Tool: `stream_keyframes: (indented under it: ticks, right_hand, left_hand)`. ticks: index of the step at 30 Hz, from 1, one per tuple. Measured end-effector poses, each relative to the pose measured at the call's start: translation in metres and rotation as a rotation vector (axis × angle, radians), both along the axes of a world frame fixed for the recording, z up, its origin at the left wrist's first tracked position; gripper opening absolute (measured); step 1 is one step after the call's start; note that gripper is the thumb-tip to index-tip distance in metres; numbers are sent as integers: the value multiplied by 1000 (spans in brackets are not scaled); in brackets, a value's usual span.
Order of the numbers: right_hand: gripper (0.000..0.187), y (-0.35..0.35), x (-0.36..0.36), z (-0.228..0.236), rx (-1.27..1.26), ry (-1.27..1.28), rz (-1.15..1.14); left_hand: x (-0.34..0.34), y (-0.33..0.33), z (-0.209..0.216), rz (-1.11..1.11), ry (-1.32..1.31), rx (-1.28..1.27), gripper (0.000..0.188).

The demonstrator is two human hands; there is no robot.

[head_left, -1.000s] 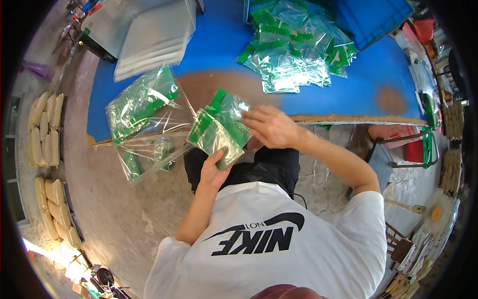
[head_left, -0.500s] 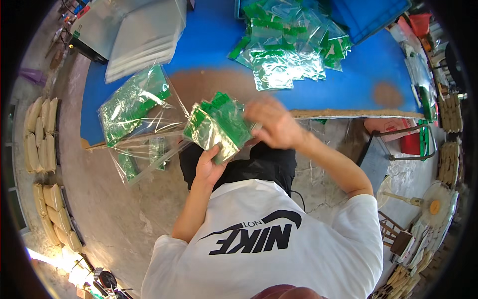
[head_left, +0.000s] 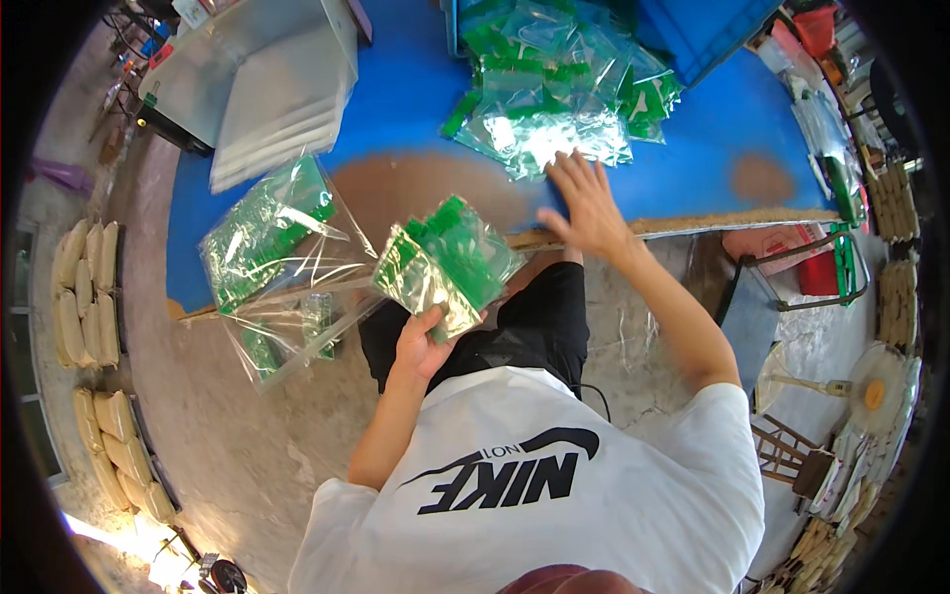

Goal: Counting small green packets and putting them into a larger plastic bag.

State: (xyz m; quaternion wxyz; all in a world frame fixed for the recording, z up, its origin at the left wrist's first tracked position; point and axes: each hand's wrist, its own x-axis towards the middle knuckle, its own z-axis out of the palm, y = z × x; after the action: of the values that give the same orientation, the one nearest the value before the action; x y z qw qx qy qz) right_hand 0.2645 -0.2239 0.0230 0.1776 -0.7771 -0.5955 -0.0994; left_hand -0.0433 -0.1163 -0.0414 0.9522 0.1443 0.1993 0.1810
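The right hand (head_left: 586,203) has left the little stack of bags and moved up to the table edge. Before, it was touching the stack beside the other hand. Now its fingers are spread out flat, and the tips reach the bottom of the pile of green bags (head_left: 559,94) on the blue table (head_left: 416,94). It holds nothing.

The left hand (head_left: 427,342) has stayed low, in front of the black shorts. It pinches a small stack of clear bags with green bits inside (head_left: 445,262), thumb on one side and fingers under it. The stack tilts up over the table edge.

Just left of the stack, a big clear bag (head_left: 272,262) hangs off the table, with more green packs inside. Farther up lies a pile of flat white sheets (head_left: 272,104). A row of tan sacks (head_left: 84,287) sits on the floor, well apart to the left.
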Motion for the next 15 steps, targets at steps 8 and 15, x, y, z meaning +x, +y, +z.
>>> stream_keyframes:
  ticks: [8, 15]
  right_hand:
    - [55, 33, -26, 14, 79, 474, 316]
    - [55, 30, -31, 4, -90, 83, 383]
  left_hand:
    - [-3, -3, -2, 25, 24, -8, 75]
    - [-14, -1, -6, 120, -117, -40, 78]
